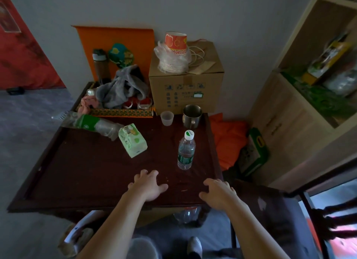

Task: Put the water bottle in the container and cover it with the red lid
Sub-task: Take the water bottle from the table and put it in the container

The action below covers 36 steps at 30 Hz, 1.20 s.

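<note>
Both forearms reach in from below, and the two hands rest near the table's [58, 181] near edge: the left hand [147, 187] lies palm down on the dark top about midway along that edge, fingers [148, 173] spread loosely and holding nothing, while the right hand [219, 194] sits close to the near right corner, fingers slightly curled and apart, also empty and seemingly touching the wood. By the look of it the task has not begun; the step in hand is the first reach. Just beyond the right hand, toward the right edge, the water bottle [186, 150] stands upright with its white cap on, untouched and apart from both hands. The next move likely calls for the right hand to lift, open wider and close round the bottle's body below the shoulder without tipping it. Farther on, a green tissue pack [132, 140] lies near the middle, a crushed plastic bottle [92, 123] toward the left edge, and a small clear cup [167, 118] and steel mug [191, 116] by the far right corner. Behind them sit a tray of clutter [119, 113] and a cardboard box [186, 85]. Which of these is the container I cannot tell, and no plain red lid shows.
</note>
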Each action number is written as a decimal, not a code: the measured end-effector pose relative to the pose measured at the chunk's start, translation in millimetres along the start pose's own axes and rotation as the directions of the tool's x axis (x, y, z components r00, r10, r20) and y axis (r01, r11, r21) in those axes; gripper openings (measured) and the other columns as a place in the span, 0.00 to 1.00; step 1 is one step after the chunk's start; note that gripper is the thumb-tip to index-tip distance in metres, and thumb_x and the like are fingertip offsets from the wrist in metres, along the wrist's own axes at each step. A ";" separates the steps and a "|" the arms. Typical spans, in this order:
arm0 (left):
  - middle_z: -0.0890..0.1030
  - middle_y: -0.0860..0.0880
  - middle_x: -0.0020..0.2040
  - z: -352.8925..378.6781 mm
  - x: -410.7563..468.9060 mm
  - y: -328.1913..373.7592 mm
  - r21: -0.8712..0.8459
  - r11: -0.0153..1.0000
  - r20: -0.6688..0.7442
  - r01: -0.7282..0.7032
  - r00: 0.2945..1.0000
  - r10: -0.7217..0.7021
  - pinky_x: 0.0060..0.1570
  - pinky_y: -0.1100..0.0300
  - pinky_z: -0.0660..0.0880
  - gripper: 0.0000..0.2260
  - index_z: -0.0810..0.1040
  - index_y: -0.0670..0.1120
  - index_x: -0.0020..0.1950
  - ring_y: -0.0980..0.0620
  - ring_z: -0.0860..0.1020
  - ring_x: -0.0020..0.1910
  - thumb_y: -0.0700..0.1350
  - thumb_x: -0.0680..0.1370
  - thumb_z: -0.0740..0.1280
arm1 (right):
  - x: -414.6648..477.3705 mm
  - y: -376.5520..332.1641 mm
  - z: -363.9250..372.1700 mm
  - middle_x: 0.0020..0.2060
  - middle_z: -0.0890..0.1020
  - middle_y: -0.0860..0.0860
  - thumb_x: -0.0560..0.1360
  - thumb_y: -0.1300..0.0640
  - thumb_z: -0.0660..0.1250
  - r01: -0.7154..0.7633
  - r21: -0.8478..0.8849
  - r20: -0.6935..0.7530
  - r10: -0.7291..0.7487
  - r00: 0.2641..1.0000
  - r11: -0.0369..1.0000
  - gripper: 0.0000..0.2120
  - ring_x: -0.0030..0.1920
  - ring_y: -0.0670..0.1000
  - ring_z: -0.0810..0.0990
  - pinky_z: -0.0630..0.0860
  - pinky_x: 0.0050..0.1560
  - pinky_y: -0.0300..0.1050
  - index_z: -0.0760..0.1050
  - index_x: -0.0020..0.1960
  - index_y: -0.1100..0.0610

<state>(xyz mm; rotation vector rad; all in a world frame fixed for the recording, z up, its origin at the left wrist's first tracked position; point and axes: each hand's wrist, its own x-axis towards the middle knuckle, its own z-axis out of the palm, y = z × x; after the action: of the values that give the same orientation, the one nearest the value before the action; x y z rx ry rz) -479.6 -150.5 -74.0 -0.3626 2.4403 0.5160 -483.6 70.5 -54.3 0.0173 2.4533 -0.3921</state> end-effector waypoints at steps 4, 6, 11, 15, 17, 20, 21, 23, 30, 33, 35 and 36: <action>0.57 0.45 0.76 -8.5 19.1 12.3 -0.009 1.000 -0.008 0.025 1.000 -0.025 0.70 0.43 0.63 0.33 0.57 0.53 0.76 0.41 0.56 0.75 0.62 0.75 0.61 | 28.6 2.3 -11.1 0.70 0.70 0.54 0.77 0.45 0.62 0.025 0.008 0.014 -0.025 1.000 1.000 0.25 0.71 0.59 0.65 0.62 0.71 0.58 0.66 0.72 0.50; 0.57 0.45 0.76 -12.9 29.6 19.9 -0.017 0.999 -0.014 0.037 0.999 -0.037 0.70 0.43 0.63 0.33 0.57 0.53 0.76 0.41 0.56 0.75 0.62 0.75 0.62 | 45.0 3.9 -16.9 0.70 0.70 0.54 0.77 0.46 0.63 0.044 0.012 0.020 -0.044 0.999 0.999 0.26 0.71 0.59 0.66 0.63 0.71 0.58 0.65 0.73 0.51; 0.56 0.45 0.77 -16.2 57.2 39.4 -0.039 0.996 -0.015 0.085 0.996 -0.085 0.70 0.44 0.62 0.33 0.57 0.52 0.76 0.41 0.56 0.75 0.61 0.74 0.63 | 86.3 9.9 -23.4 0.69 0.70 0.55 0.76 0.48 0.65 0.097 0.047 0.023 -0.098 0.995 0.994 0.28 0.70 0.59 0.66 0.67 0.68 0.57 0.63 0.73 0.52; 0.57 0.45 0.76 -10.1 76.5 46.5 -0.065 0.992 -0.007 0.107 0.994 -0.108 0.70 0.45 0.63 0.33 0.57 0.52 0.76 0.41 0.56 0.75 0.60 0.74 0.64 | 117.6 11.2 -18.3 0.70 0.68 0.56 0.75 0.50 0.68 0.125 0.118 -0.004 -0.125 0.992 0.985 0.35 0.70 0.59 0.65 0.70 0.67 0.56 0.56 0.76 0.53; 0.57 0.45 0.76 -5.5 82.9 46.0 -0.073 0.990 0.021 0.124 0.992 -0.123 0.69 0.45 0.63 0.34 0.57 0.52 0.76 0.41 0.56 0.75 0.60 0.74 0.65 | 128.3 8.0 -14.1 0.72 0.65 0.56 0.73 0.50 0.71 0.141 0.190 -0.008 -0.142 0.990 0.972 0.40 0.71 0.59 0.63 0.68 0.68 0.55 0.53 0.77 0.54; 0.57 0.45 0.76 -0.4 92.1 44.3 -0.080 0.986 0.060 0.148 0.988 -0.143 0.69 0.45 0.64 0.34 0.58 0.52 0.75 0.41 0.56 0.75 0.60 0.74 0.66 | 144.2 0.1 -8.9 0.73 0.64 0.56 0.70 0.50 0.75 0.168 0.301 -0.005 -0.174 0.985 0.939 0.45 0.73 0.59 0.61 0.63 0.71 0.54 0.51 0.78 0.54; 0.57 0.44 0.76 1.3 95.2 43.7 -0.080 0.985 0.067 0.150 0.987 -0.145 0.69 0.44 0.64 0.34 0.58 0.52 0.75 0.41 0.56 0.75 0.60 0.73 0.66 | 149.3 -2.3 -7.2 0.73 0.64 0.55 0.68 0.51 0.76 0.168 0.343 -0.008 -0.176 0.984 0.924 0.47 0.73 0.59 0.62 0.63 0.72 0.55 0.52 0.77 0.54; 0.57 0.44 0.76 3.4 101.2 43.3 -0.078 0.986 0.074 0.148 0.987 -0.143 0.70 0.44 0.63 0.34 0.58 0.52 0.75 0.41 0.56 0.75 0.60 0.73 0.66 | 157.6 -6.4 -3.2 0.71 0.67 0.52 0.65 0.52 0.79 0.169 0.439 -0.034 -0.172 0.984 0.882 0.47 0.72 0.57 0.65 0.65 0.71 0.56 0.55 0.76 0.52; 0.58 0.45 0.76 6.0 113.5 37.4 -0.087 0.989 0.072 0.116 0.991 -0.110 0.70 0.46 0.64 0.35 0.59 0.51 0.75 0.42 0.57 0.75 0.57 0.72 0.69 | 177.6 -12.1 13.3 0.63 0.75 0.44 0.63 0.54 0.79 0.217 0.597 -0.101 -0.195 0.976 0.773 0.40 0.65 0.47 0.73 0.72 0.66 0.51 0.64 0.70 0.45; 0.58 0.45 0.75 8.2 115.9 32.3 -0.087 0.990 0.076 0.114 0.991 -0.107 0.69 0.47 0.65 0.35 0.59 0.51 0.75 0.42 0.57 0.74 0.56 0.72 0.70 | 178.9 -12.2 15.8 0.60 0.77 0.43 0.65 0.55 0.79 0.214 0.630 -0.112 -0.185 0.976 0.747 0.35 0.61 0.44 0.76 0.72 0.58 0.39 0.66 0.66 0.43; 0.58 0.45 0.75 9.5 116.9 29.2 -0.089 0.990 0.079 0.108 0.992 -0.101 0.69 0.47 0.65 0.35 0.59 0.51 0.75 0.42 0.58 0.74 0.56 0.72 0.70 | 179.1 -11.4 16.7 0.59 0.78 0.43 0.66 0.56 0.78 0.223 0.639 -0.118 -0.192 0.974 0.737 0.33 0.60 0.43 0.76 0.70 0.53 0.33 0.67 0.65 0.43; 0.58 0.45 0.75 9.9 117.2 27.7 -0.091 0.990 0.082 0.104 0.992 -0.096 0.69 0.47 0.65 0.35 0.59 0.51 0.75 0.42 0.58 0.74 0.56 0.72 0.70 | 178.6 -11.9 16.6 0.59 0.78 0.42 0.66 0.56 0.78 0.224 0.644 -0.118 -0.194 0.974 0.732 0.32 0.59 0.43 0.76 0.70 0.51 0.32 0.67 0.65 0.44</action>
<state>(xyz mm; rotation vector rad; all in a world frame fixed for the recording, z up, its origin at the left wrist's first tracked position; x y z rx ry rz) -575.7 -137.2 -146.0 -0.4929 2.3151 0.5924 -616.2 39.5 -171.5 0.0461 2.2340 -1.3557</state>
